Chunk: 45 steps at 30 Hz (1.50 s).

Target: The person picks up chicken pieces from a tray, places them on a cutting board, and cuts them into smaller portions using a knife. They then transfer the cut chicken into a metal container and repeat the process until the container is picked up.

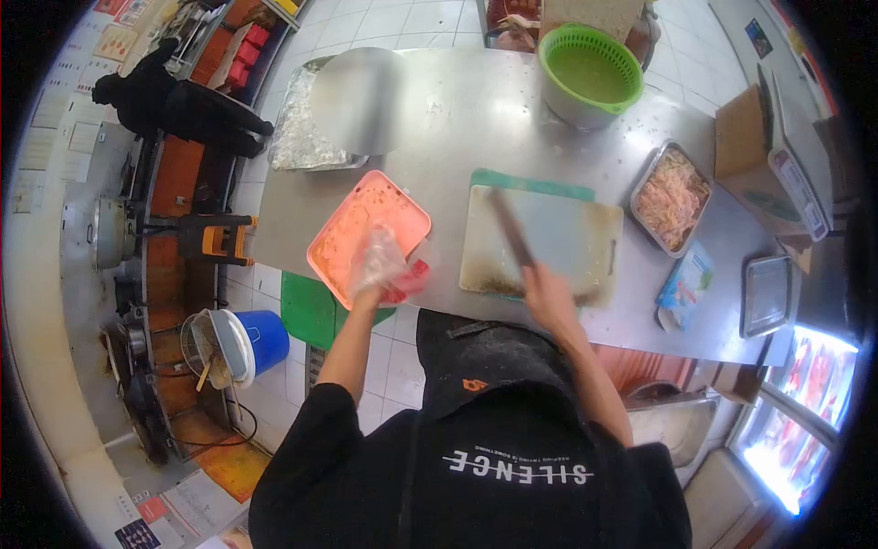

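My right hand [546,295] grips a knife [510,229], its dark blade blurred and angled over the cutting board [485,245]. This worn pale board lies on top of a green one [530,180]. Clear crumpled plastic [380,261] covers my left hand [368,291], low over a pink tray [398,194]. Beside the plastic is a blurred red patch [402,282]; motion smears the fingers, and I cannot tell what they hold. Reddish residue streaks the tray.
On the steel table [457,91] stand a green colander [590,69] in a bowl, a metal tray of raw meat [675,197], a blue-white packet [686,285] and an upper-left tray [293,114] with a round lid [352,101]. A blue bucket [261,346] stands lower left.
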Each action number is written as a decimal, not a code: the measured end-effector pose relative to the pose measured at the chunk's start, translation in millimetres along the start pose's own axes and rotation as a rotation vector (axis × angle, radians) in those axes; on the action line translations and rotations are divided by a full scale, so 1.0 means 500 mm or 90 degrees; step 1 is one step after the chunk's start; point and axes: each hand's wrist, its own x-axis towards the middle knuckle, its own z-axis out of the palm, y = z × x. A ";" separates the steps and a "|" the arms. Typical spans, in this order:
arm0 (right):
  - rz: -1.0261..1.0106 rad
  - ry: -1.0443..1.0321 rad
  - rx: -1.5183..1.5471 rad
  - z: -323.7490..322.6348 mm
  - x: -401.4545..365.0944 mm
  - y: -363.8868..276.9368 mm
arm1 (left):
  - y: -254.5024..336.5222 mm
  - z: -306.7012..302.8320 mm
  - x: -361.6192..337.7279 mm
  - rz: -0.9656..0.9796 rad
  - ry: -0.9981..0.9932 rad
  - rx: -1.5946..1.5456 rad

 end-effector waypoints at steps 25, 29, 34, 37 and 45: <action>-0.409 -0.243 -0.327 0.213 0.218 -0.231 | -0.112 0.172 -0.092 0.323 0.107 0.186; -0.445 -0.241 -0.344 0.218 0.195 -0.233 | -0.143 0.213 -0.090 0.345 0.131 0.200; -0.458 -0.234 -0.323 0.240 0.203 -0.199 | -0.118 0.154 -0.128 0.242 0.054 0.002; -0.416 -0.219 -0.302 0.242 0.207 -0.196 | -0.105 0.085 -0.150 0.119 -0.026 -0.560; -0.316 -0.217 -0.259 0.269 0.280 -0.199 | 0.005 -0.210 -0.319 -0.134 0.154 -0.831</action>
